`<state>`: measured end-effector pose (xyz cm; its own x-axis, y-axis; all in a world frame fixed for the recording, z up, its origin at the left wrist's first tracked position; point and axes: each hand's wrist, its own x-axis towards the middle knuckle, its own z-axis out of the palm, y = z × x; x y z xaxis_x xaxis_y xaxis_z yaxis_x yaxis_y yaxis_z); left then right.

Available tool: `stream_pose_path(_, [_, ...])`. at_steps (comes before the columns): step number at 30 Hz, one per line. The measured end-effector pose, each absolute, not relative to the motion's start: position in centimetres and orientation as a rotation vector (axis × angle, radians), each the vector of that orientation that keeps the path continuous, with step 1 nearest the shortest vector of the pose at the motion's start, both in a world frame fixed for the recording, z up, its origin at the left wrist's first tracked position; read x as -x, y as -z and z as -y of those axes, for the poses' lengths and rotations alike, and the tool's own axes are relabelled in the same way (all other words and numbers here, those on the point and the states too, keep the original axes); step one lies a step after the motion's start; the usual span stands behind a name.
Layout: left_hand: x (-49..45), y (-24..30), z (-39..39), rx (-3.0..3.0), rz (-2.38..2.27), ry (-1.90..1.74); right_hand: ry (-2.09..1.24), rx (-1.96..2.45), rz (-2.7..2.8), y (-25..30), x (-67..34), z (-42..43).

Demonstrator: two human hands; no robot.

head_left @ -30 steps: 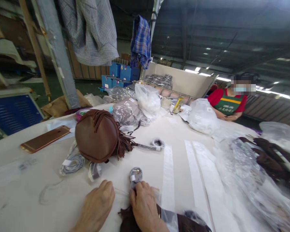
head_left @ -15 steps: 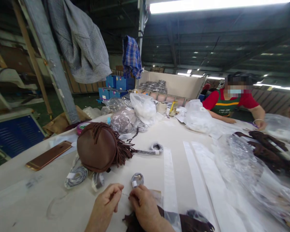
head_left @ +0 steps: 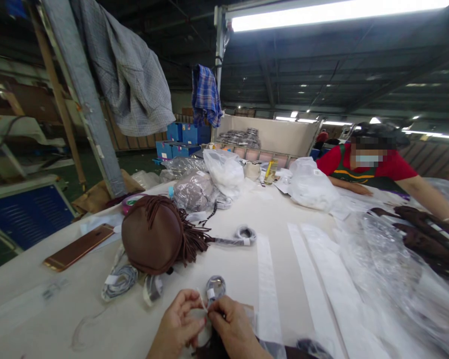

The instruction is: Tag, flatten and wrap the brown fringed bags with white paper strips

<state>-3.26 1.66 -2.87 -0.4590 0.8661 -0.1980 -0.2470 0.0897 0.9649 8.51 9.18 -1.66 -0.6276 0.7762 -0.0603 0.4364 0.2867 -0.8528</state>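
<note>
Right hand (head_left: 234,324): thumb and forefinger pinched on a thin white cord (head_left: 201,299), which sticks up between my two hands, low over the table (head_left: 127,329). Left hand (head_left: 177,321): fingers half curled about a pale, rounded piece (head_left: 199,315) — cannot tell how firmly, if at all, it is gripped. Dark brown material (head_left: 216,347) lies beneath, partly hidden by my right hand.

Surroundings: a small wrapped coil (head_left: 215,287) sits just beyond my fingertips, the nearest obstruction. Farther out, ahead of the left hand, a round brown bag (head_left: 153,234) with fringe, two wrapped bundles (head_left: 121,281) at its near side; phone (head_left: 80,247) left of it. White strips (head_left: 268,284) run away from me, right of the coil. Beyond these, crumpled clear plastic (head_left: 381,259) covers the right side — a co-worker (head_left: 359,169) leans in there, one arm outstretched.
</note>
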Motion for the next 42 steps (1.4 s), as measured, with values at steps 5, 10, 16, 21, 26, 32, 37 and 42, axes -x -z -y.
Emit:
stream_pose_path(5, [3.1, 3.6, -2.4, -0.75, -1.512, -1.368, -1.263, 1.089, 2.169, 1.8, -8.7, -9.2])
stream_pose_path(10, [3.2, 3.1, -2.7, -0.808, -1.696, -1.332, -1.225, 1.115, 2.187, 1.8, -8.9, -9.3])
stream_pose_path(16, [3.2, 3.2, -2.7, -0.859, -1.776, -1.36, -1.186, 1.11, 2.2, 1.9, -8.9, -9.1])
stream_pose_path(21, [2.9, 2.7, -2.6, -0.802, -1.795, -1.403, -1.149, 1.134, 2.219, 1.4, -9.0, -9.0])
stream_pose_path(26, [2.7, 1.8, -2.7, -0.716, -1.772, -1.393, -1.146, 1.163, 2.218, 1.5, -8.9, -8.8])
stream_pose_path(32, [2.3, 1.5, -2.6, -0.569, -1.609, -1.381, -1.118, 1.139, 2.266, 1.2, -8.9, -8.6])
stream_pose_path(37, [2.7, 0.7, -2.3, -0.449, -1.309, -1.209, -0.969, 1.164, 2.508, -0.1, -11.0, -11.7])
stream_pose_path(42, [3.8, 0.4, -2.0, -0.379, -1.04, -1.29, -0.801, 1.193, 2.74, -0.1, -13.2, -14.4])
